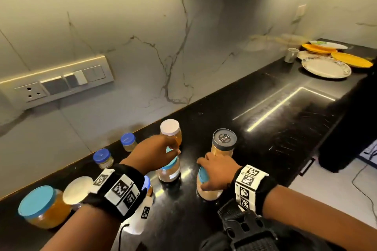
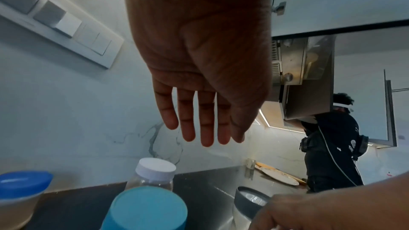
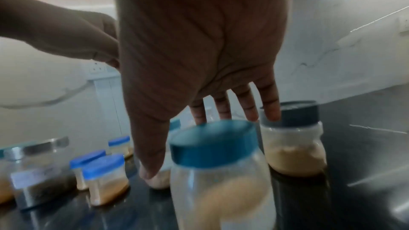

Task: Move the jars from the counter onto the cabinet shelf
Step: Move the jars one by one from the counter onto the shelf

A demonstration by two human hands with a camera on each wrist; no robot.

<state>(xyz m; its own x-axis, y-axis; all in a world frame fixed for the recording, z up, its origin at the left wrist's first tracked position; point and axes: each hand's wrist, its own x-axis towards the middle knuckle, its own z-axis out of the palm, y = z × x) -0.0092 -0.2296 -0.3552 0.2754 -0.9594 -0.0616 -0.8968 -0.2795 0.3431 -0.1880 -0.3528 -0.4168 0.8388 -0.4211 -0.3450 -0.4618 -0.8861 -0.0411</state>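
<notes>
Head view shows my left hand (image 1: 155,154), fingers straight and holding nothing, over the teal-lidded clear plastic jar (image 1: 169,171) on the black stone counter (image 1: 275,128). My right hand (image 1: 217,173) is spread above the wide blue-lidded jar of pale powder (image 1: 204,186), not yet gripping. I'd wrap each body below the lid, then lift straight, clear of the grey-lidded jar (image 1: 224,144) just beyond. The cabinet shelf isn't visible.
</notes>
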